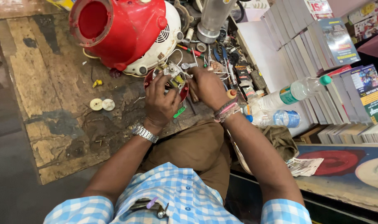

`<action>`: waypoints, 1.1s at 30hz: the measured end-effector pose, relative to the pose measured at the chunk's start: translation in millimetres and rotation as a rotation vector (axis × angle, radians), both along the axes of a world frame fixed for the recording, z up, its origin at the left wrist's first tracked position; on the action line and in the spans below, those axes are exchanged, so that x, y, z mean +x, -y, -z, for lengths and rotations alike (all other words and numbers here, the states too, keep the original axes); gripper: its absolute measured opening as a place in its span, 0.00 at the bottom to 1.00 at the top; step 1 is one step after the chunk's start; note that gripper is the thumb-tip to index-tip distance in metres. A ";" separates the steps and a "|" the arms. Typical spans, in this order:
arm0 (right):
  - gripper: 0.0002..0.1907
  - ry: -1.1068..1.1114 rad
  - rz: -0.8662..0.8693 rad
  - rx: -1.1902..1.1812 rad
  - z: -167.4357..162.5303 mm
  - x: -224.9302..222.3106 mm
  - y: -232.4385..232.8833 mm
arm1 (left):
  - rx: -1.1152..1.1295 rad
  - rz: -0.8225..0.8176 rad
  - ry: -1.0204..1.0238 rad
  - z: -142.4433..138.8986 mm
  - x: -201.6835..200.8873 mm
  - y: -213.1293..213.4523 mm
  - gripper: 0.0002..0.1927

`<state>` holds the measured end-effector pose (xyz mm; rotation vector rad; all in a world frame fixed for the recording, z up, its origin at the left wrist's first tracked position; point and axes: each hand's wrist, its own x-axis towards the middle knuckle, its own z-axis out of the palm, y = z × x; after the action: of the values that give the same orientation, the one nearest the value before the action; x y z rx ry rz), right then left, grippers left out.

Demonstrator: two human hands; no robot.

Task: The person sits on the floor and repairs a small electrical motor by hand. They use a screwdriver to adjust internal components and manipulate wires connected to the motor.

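Centrally placed on worn wooden board (52, 83): small round motor part (172, 79), red rim, metal and yellow fittings, thin wires leading to red-and-white plastic appliance body (127, 33) just behind. Face of part turned upward; long axis not discernible. Left hand (160, 101) curled closed around part. Right hand (207, 87) cupped against its right edge; grip not discernible. Two pale discs (102, 104) lying apart at left.

Bare worktop (52, 74) lies open leftward; red housing (122, 29) and scattered tools (226, 62) crowd ahead.
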<state>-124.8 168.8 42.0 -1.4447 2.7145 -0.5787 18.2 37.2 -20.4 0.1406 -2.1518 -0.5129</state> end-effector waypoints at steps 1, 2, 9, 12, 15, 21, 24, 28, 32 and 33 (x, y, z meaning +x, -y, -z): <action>0.13 -0.148 -0.095 -0.032 -3.9 1.5 -3.2 | 0.006 0.004 0.007 -0.4 0.5 0.2 0.05; 0.13 -0.242 -0.197 0.028 -7.4 2.4 -4.2 | 0.010 0.015 0.012 -0.9 1.3 1.2 0.06; 0.18 -0.515 -0.536 0.141 -20.3 -3.8 -5.0 | 0.002 0.022 -0.009 -3.4 1.7 0.8 0.07; 0.21 -0.537 -0.579 0.149 -21.3 -7.3 -6.1 | 0.001 0.026 -0.006 -3.1 1.2 0.8 0.05; 0.21 -0.544 -0.592 0.153 -22.3 -9.3 -6.6 | 0.016 0.026 -0.001 -2.1 0.5 0.4 0.05; 0.17 -0.531 -0.539 0.177 -19.1 -1.7 3.1 | 0.021 0.036 -0.002 1.7 0.5 0.9 0.06; 0.13 -0.273 -0.211 0.152 -5.6 10.4 16.9 | 0.009 0.012 0.025 4.2 -1.4 0.6 0.06; 0.14 0.214 0.172 0.097 7.8 9.0 24.0 | 0.018 0.000 0.002 6.2 -3.3 -1.3 0.07; 0.13 0.179 0.051 0.088 4.4 -1.2 5.9 | 0.036 0.009 -0.003 4.4 -1.8 -2.0 0.06; 0.13 0.018 -0.041 0.055 2.9 -0.5 1.6 | 0.040 0.011 0.001 3.5 -0.6 -1.7 0.07</action>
<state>-125.3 167.3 39.1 -1.4711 2.6583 -0.5089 17.6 38.9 -23.9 0.1506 -2.1450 -0.5623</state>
